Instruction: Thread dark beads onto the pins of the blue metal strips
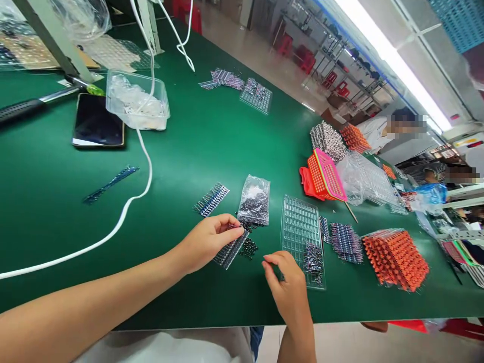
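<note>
The left hand (207, 243) is over a strip of small parts (229, 256) on the table (181, 151), in the middle of the near half, with loose dark beads (248, 248) just to its right and a clear bag (255, 201) beyond its far end. Its thumb and forefinger come together at the strip's far part; whether they grip the strip, a bead or nothing, I cannot tell. The right hand (289, 280) is apart from the strip, to its right, beside a clear tray (300, 222). Its thumb and forefinger curl toward each other with their tips near; I cannot tell whether anything tiny sits between them.

For fine work at the strip, a light pinch seems best, since hard pressure could bend or skew so thin a row. The left fingers would do well to steady it close to the spot being worked, leaving the right fingers a clear approach from the right. Sweeping a wrist across the beads would probably scatter them.

The strip lies flat, as far as the hand lets it show, its long axis slanting from near left to far right. A second strip (212, 199), farther left, slants much the same way. Neither shows a clear front end.
</note>
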A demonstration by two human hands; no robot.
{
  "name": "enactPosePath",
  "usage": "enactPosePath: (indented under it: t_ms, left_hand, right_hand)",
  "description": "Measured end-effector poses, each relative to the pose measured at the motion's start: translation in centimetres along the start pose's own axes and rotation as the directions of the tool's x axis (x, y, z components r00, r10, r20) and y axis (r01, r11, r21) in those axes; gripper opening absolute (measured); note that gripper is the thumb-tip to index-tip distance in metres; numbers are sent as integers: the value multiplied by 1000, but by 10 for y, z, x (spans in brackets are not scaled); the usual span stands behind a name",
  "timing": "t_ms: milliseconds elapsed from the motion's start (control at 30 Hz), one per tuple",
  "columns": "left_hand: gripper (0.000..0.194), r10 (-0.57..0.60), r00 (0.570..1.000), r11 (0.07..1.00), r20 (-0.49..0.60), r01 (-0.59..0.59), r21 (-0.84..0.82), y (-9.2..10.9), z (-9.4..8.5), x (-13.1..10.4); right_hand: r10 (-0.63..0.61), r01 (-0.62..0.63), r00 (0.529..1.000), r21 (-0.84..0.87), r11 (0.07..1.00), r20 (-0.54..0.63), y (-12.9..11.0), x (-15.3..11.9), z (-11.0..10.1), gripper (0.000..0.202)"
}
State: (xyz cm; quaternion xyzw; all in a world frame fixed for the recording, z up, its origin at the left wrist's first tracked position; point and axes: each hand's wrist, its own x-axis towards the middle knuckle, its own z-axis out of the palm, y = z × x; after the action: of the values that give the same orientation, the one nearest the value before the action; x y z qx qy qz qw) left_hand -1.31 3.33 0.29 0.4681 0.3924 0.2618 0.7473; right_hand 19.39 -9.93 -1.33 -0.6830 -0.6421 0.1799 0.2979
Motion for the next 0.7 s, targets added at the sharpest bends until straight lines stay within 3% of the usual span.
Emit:
enactPosePath:
  t_ms: [167, 467, 567, 700]
  left_hand:
    - [24, -12, 1000, 1000, 3, 13, -23, -1, 0, 2]
    - [21, -29, 999, 999, 38, 30, -34, -3, 2, 0]
    - [20, -25, 998, 1000, 52, 25, -5, -4, 2, 0]
    - [18, -6, 991, 998, 135, -2, 55, -4, 2, -5]
  right_hand:
    - [24, -11, 995, -132, 991, 93, -3, 6, 23, 12]
    - [-36, 51, 998, -296, 954, 56, -2, 4, 39, 12]
    - [-32, 39, 999, -265, 963, 33, -3, 6, 39, 11]
    - [-27, 22, 997, -71, 997, -71, -18, 11, 29, 11]
